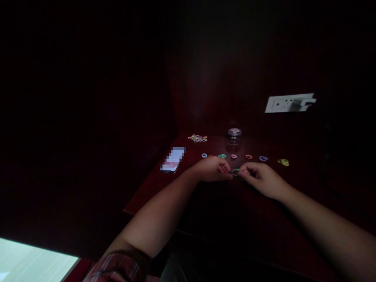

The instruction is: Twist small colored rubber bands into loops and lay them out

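Observation:
My left hand (216, 168) and my right hand (260, 176) meet over the dark red table, with fingertips closed in a pinch. Between them is a small hair tie (235, 172), greenish and dark in this light, gripped from both sides. Just beyond my hands, small hair ties lie in a row sorted by colour: blue (204, 156), green (222, 156), pink (234, 156), orange-red (248, 156), purple (263, 158) and yellow (283, 161). My left fingers partly overlap the space before the green ones.
A mixed pile of hair ties (197, 138) lies at the back left. Behind the row stands a clear lidded jar (234, 137). A phone (173, 159), its screen blurred, rests near the left edge. A wall socket (289, 103) holds a plug.

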`<action>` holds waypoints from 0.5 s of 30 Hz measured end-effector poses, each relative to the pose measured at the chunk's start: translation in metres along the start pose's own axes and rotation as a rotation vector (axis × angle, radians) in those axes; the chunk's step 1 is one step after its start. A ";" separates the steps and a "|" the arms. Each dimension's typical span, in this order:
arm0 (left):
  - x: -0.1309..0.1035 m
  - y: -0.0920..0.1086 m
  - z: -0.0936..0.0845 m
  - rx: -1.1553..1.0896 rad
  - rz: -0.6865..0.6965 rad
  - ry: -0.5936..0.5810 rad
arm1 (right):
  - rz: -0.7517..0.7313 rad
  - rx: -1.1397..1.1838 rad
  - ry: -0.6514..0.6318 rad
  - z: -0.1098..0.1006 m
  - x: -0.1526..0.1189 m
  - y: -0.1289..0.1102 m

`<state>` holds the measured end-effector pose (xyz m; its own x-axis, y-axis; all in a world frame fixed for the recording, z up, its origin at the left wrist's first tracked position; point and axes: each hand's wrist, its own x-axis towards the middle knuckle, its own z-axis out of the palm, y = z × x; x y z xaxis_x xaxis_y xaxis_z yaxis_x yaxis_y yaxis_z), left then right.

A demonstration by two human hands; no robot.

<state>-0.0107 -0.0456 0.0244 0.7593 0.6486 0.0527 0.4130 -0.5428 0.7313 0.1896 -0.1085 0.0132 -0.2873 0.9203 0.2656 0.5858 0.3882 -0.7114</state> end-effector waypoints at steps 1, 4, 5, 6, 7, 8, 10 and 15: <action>0.000 0.001 0.000 -0.012 -0.003 -0.003 | 0.004 0.006 -0.002 0.000 0.000 0.000; 0.000 0.003 0.001 -0.044 0.004 -0.016 | 0.021 0.031 -0.019 0.001 0.000 -0.001; 0.001 0.003 0.002 -0.048 0.009 -0.014 | 0.024 0.040 -0.024 0.001 0.000 -0.001; 0.001 0.003 0.003 -0.050 0.013 -0.008 | 0.024 0.047 -0.027 0.001 0.000 -0.001; 0.001 0.003 0.003 -0.048 0.018 0.000 | 0.022 0.054 -0.028 0.001 0.000 -0.001; 0.001 0.003 0.003 -0.045 0.024 0.007 | 0.021 0.061 -0.027 0.001 0.001 -0.001; 0.001 0.003 0.002 -0.036 0.030 0.011 | 0.022 0.074 -0.026 0.002 0.001 0.000; -0.001 0.008 0.000 -0.011 0.023 0.008 | 0.016 0.094 -0.021 0.002 0.001 0.003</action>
<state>-0.0079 -0.0507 0.0301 0.7644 0.6404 0.0747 0.3899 -0.5514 0.7375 0.1892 -0.1065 0.0098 -0.2950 0.9247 0.2405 0.5170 0.3661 -0.7737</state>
